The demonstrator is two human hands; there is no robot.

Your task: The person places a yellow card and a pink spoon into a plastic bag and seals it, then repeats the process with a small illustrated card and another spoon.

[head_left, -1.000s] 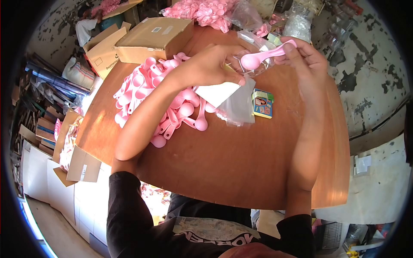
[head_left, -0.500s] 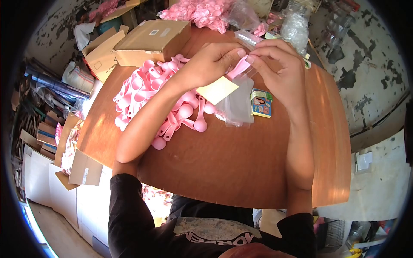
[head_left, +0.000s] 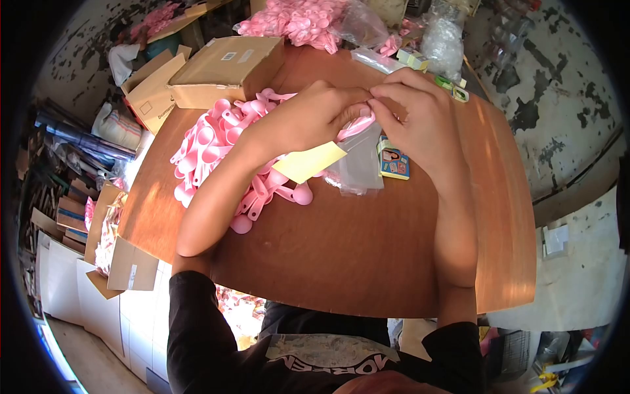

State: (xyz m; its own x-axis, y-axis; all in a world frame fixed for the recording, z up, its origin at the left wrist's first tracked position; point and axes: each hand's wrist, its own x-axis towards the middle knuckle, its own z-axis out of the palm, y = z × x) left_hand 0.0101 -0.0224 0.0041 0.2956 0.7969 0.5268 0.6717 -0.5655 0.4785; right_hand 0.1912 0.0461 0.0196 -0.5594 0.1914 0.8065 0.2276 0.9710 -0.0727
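My left hand (head_left: pixel 328 111) is closed on a pink plastic measuring spoon (head_left: pixel 355 126), which shows partly below its thumb. A pale yellow paper card (head_left: pixel 310 162) sticks out beneath the same hand. Just to the right, my right hand (head_left: pixel 415 108) pinches with thumb and forefinger close to the left fingertips; what lies in that pinch is too small to make out. Under the hands are flat clear plastic bags (head_left: pixel 359 161). A heap of pink measuring spoons (head_left: pixel 209 141) lies to the left, partly hidden by my left forearm.
A small blue and yellow box (head_left: pixel 394 161) lies right of the bags. Behind are a cardboard carton (head_left: pixel 226 69), a pile of pink items (head_left: pixel 292 23) and green-handled scissors (head_left: pixel 455 90). An open carton (head_left: pixel 125 256) stands beside the wooden table (head_left: pixel 328 249) at left.
Both hands have come slightly nearer to me, and my left hand now covers more of the spoon. The yellow card has shifted left and down. More of the scissors shows.
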